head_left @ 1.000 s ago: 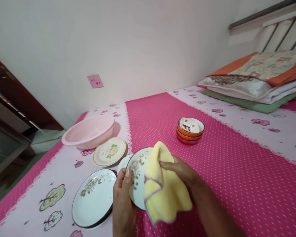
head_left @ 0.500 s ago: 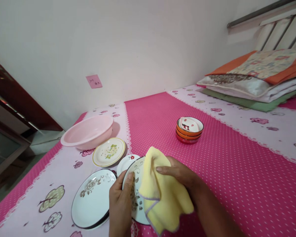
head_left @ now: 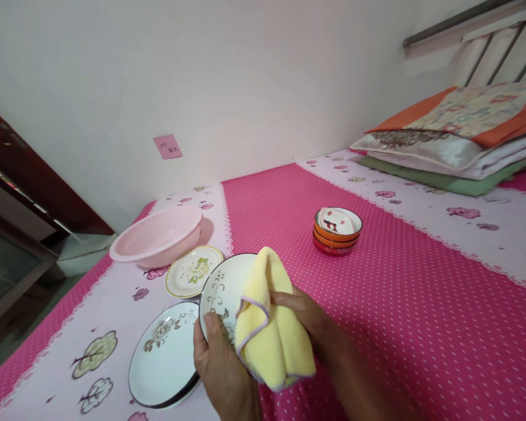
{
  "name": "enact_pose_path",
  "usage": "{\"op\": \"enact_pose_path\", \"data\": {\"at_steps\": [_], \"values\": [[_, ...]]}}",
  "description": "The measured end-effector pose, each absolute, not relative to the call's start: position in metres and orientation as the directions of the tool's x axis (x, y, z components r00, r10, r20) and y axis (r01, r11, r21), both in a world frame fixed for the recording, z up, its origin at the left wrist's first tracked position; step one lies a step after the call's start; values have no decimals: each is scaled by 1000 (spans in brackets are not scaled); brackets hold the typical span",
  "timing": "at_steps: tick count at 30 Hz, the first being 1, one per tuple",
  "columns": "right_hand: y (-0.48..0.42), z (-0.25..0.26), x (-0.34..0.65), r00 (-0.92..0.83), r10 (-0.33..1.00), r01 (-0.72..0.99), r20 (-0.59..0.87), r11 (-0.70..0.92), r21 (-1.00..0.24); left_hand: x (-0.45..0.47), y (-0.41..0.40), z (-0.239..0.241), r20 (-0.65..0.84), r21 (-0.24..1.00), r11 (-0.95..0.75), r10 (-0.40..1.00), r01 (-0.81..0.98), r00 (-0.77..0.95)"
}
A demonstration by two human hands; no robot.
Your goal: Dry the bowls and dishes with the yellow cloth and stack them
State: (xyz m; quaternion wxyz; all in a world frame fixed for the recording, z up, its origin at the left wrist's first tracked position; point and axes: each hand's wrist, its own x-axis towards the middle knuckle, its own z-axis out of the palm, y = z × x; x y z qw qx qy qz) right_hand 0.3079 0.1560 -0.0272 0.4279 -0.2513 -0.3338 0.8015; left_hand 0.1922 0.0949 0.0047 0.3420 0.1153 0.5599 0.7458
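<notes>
My left hand [head_left: 221,365] grips a white plate [head_left: 228,278] with a dark rim and brown flower pattern, thumb on its face, the plate tilted above the bed. With my right hand [head_left: 304,313] I hold a yellow cloth [head_left: 276,339] with purple edging against the plate's right side. Some of my right fingers are hidden behind the cloth and plate. Left of my hands lies a stack of similar flowered plates [head_left: 162,362]. Just beyond it is a yellow-rimmed plate [head_left: 193,273] with a green print.
A pink basin [head_left: 158,234] stands at the back left. Stacked orange and red bowls [head_left: 336,237], a small white dish [head_left: 336,221] on top, sit right of centre. Folded bedding [head_left: 451,140] is piled at the back right. The wall [head_left: 263,88] borders the bed.
The held plate has risen and turned, now covering the small white plate behind it. My right hand and the cloth have shifted left across the plate.
</notes>
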Motion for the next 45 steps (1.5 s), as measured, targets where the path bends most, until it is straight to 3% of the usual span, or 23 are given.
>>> {"op": "enact_pose_path", "data": {"at_steps": [3, 8, 14, 20, 26, 29, 33, 38, 40, 42, 45], "values": [[158, -25, 312, -503, 856, -489, -119, -395, -778, 185, 95, 6, -198, 944, -75, 651, -322, -733], [159, -15, 342, -476, 868, -424, -143, -369, -827, 160, 98, 6, -139, 944, -68, 805, -323, -576], [163, -17, 360, -576, 812, -320, -95, -331, -888, 164, 95, 8, -106, 982, 31, 908, -188, -405], [166, -20, 335, -526, 850, -387, -43, -284, -877, 185, 92, 18, -116, 988, 11, 724, -156, -680], [162, -16, 316, -615, 788, -416, 35, -287, -863, 188, 91, 17, -110, 994, 46, 537, -101, -836], [162, -13, 324, -591, 806, -381, 15, -263, -886, 184, 92, 16, -90, 996, 33, 615, -88, -784], [170, -16, 344, -520, 854, -360, 9, -209, -909, 173, 96, 12, -33, 997, -10, 830, -74, -557], [183, -22, 353, -327, 945, -131, 8, -37, -991, 173, 100, 0, -70, 996, 29, 869, -90, -490], [185, -21, 348, -105, 984, 69, 142, 150, -986, 178, 100, -4, -34, 998, 1, 854, -64, -520], [183, -18, 339, 126, 924, 330, 362, 305, -893, 184, 100, -8, -8, 998, -24, 848, -53, -530], [174, -13, 326, 174, 773, 556, 610, 435, -708, 192, 100, -11, -10, 996, -37, 860, -83, -510]]}}
